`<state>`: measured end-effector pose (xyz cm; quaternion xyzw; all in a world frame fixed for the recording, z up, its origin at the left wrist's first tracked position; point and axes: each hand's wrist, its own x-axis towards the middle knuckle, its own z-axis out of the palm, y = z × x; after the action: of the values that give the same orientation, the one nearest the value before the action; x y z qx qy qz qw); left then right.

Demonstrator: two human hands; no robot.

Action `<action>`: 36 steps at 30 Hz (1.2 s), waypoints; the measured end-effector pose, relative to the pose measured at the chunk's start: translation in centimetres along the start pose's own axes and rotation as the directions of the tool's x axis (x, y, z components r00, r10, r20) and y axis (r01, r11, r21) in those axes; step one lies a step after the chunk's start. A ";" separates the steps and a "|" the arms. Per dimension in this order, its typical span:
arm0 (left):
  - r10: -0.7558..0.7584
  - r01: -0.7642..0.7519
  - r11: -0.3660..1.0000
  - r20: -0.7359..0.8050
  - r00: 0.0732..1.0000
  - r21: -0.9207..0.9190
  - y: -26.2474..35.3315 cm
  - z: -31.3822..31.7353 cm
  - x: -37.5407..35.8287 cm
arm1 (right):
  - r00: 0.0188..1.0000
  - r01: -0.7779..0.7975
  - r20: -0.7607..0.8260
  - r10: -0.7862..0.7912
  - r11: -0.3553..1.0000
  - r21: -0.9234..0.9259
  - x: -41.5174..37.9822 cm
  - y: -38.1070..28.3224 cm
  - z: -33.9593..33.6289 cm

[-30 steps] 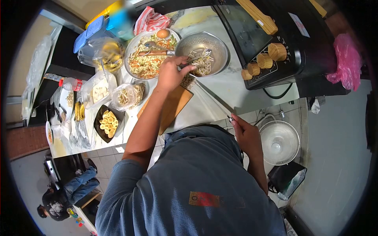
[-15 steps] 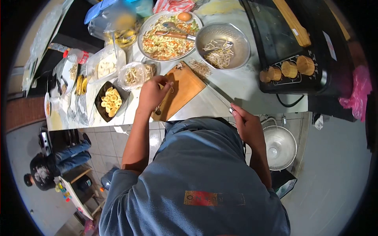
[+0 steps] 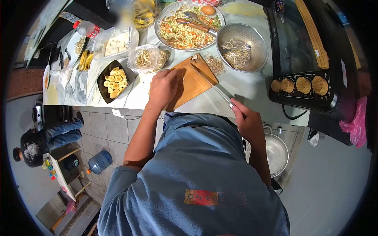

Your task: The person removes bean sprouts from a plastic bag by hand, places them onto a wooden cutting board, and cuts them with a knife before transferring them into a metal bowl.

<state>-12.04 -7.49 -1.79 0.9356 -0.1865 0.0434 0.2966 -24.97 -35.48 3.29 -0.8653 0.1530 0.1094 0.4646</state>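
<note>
My right hand (image 3: 247, 120) grips the handle of a knife (image 3: 214, 87), whose blade slants over the right edge of a wooden cutting board (image 3: 197, 87). Over the board's left side, my left hand (image 3: 163, 88) is closed, its fingertips pinched on a thin pale bean sprout (image 3: 183, 78). Just beyond that hand sits a clear plastic bag of bean sprouts (image 3: 145, 58). A metal bowl (image 3: 261, 59) with more sprouts and a utensil stands past the board's right corner. Small thin trimmings (image 3: 214, 65) lie beside the board, near the bowl.
A round tray (image 3: 158, 31) of chopped vegetables holds an egg (image 3: 208, 10) and a wooden-handled utensil. A dark dish (image 3: 103, 80) of banana slices and a plastic container (image 3: 134, 39) of white pieces stand left. A black oven (image 3: 311, 106) stands right. Another person (image 3: 37, 143) is far left.
The view has shifted, so the counter items appear farther right. My left hand has turned slightly over the board. The knife stays in my right hand, its tip now above the board's far edge.
</note>
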 end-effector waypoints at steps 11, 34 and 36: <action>0.064 -0.065 0.997 0.027 0.998 0.032 -1.2 0.9 0.5 | 0.994 0.085 -0.068 -0.080 0.994 0.074 -0.2 1.0 0.7; -0.160 0.149 0.982 -0.093 0.983 -0.119 0.9 2.3 -0.5 | 0.999 -0.012 0.043 0.004 0.983 0.185 -1.0 -0.2 1.3; -0.175 0.164 0.980 -0.092 0.980 -0.114 0.9 2.2 -0.7 | 0.999 -0.016 0.046 0.007 0.981 0.194 -1.0 -0.4 1.3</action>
<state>-13.05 -9.20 -3.20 0.9276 -0.0929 0.0555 0.3577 -25.79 -34.01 3.22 -0.8123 0.1573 0.1161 0.5495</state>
